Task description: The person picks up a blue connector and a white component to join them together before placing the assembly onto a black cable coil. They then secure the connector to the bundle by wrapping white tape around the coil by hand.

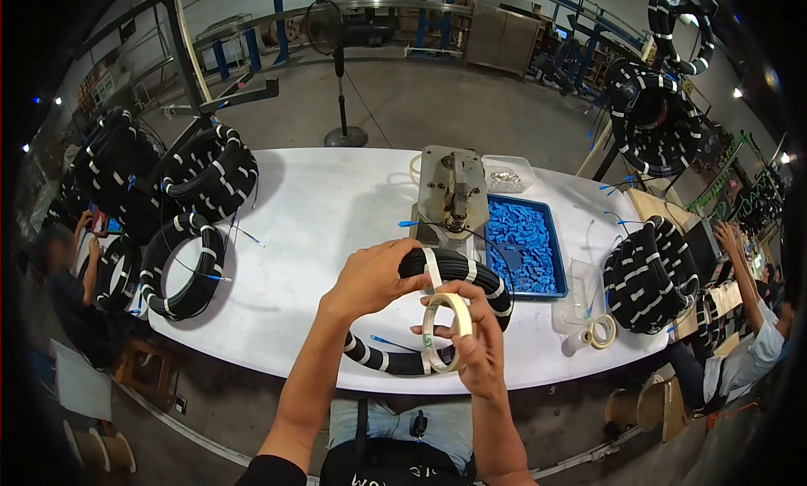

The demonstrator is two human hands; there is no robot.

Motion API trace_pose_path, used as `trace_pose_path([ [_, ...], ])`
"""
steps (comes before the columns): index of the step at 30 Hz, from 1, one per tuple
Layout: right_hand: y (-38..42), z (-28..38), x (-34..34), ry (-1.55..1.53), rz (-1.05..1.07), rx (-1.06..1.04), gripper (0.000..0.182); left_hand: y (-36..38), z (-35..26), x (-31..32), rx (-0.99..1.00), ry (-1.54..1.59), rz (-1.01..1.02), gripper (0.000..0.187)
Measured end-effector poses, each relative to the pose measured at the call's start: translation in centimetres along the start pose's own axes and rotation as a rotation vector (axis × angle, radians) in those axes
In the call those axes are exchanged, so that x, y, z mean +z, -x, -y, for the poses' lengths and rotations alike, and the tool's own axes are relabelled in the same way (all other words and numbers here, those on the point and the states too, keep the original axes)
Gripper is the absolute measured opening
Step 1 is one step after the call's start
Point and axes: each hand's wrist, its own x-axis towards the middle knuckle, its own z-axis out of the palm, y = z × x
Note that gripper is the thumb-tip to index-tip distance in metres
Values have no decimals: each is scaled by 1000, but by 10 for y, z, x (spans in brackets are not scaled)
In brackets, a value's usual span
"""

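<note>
Tray (555,291) right of press (454,192)

A white bench (319,208) carries a blue tray of connectors (525,246), a metal press (454,192) and banded cable coils (181,267).

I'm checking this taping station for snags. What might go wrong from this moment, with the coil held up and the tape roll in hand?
1. The left hand grips the black cable coil at one spot only; untaped turns may spring loose.
2. The tape strip from the tape roll in the right hand could twist or stick to itself.
3. The coil's near side overhangs the table edge, so it might slip off.
</note>
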Motion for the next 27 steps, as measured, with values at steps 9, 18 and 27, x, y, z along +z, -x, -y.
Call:
trace_pose_path([
  [9,-7,11,5,54,-19,28,29,-11,12,14,112,-20,-27,55],
  [18,12,-15,-7,28,-27,85,25,-11,0,8,-11,9,9,56],
  [27,19,-38,-18,31,-71,72,35,-7,-2,7,14,12,8,60],
])
